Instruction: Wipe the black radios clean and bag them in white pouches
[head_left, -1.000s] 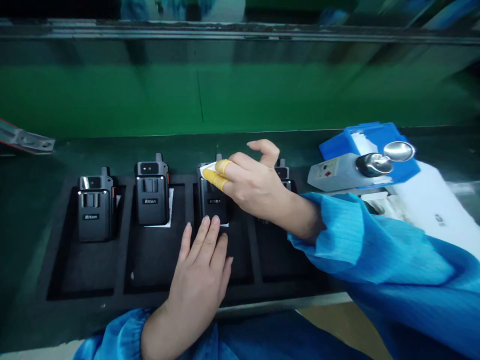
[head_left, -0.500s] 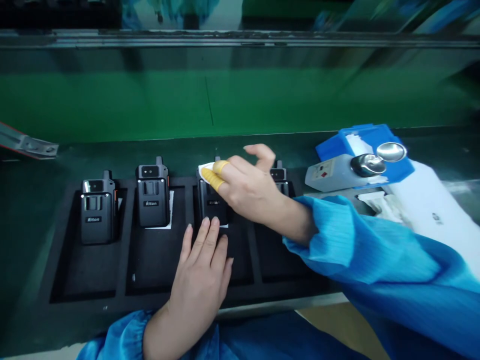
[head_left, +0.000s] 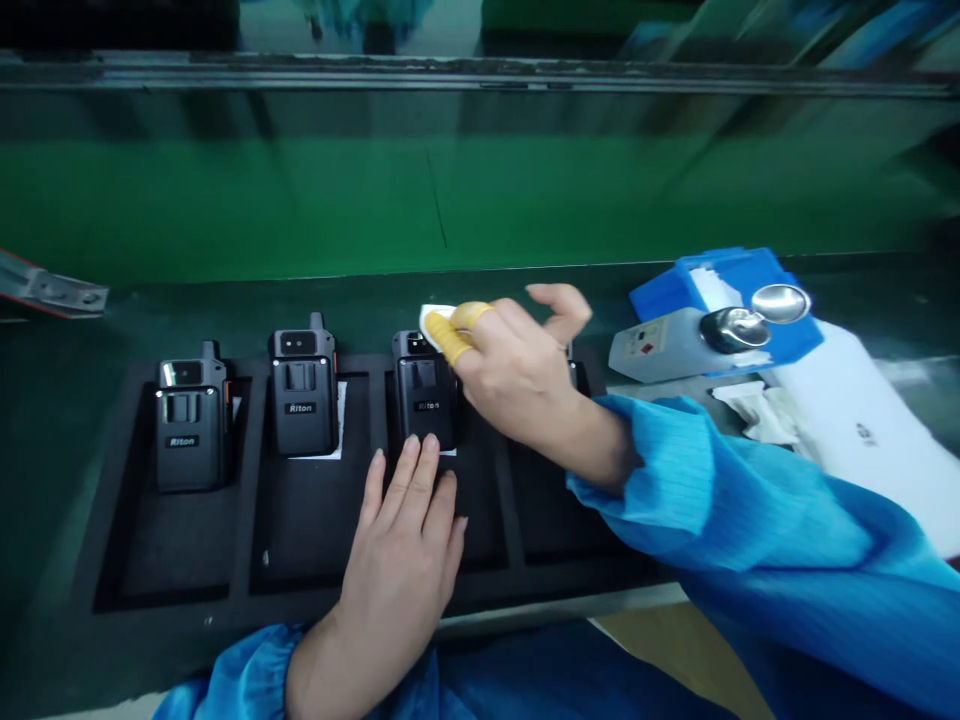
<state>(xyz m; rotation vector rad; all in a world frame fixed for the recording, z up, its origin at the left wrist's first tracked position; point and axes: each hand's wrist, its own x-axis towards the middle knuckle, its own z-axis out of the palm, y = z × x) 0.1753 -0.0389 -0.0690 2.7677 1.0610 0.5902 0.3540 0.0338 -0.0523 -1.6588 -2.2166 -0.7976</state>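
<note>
My left hand [head_left: 405,540] lies flat with its fingers stretched out, the fingertips at the lower end of a black two-way radio [head_left: 426,395] marked Riton. My right hand [head_left: 517,365], with yellow finger cots on two fingers, pinches a folded white wipe [head_left: 436,318] at the top right of that radio. Two similar radios lie to the left, the nearer one [head_left: 304,400] on a white slip and the other [head_left: 191,425] at the far left. A fourth is mostly hidden behind my right hand. All rest in a black compartmented tray [head_left: 244,520].
To the right, a white bottle [head_left: 660,347] with a metal pump top stands by a blue bin [head_left: 739,265]. Crumpled white wipes [head_left: 761,410] and a white sheet [head_left: 862,430] lie near my right sleeve. A metal bracket [head_left: 56,290] juts in at left.
My right hand has shifted right with the wipe, from the radio's top left to its top right, uncovering its camera end. My left hand has stayed in place.
</note>
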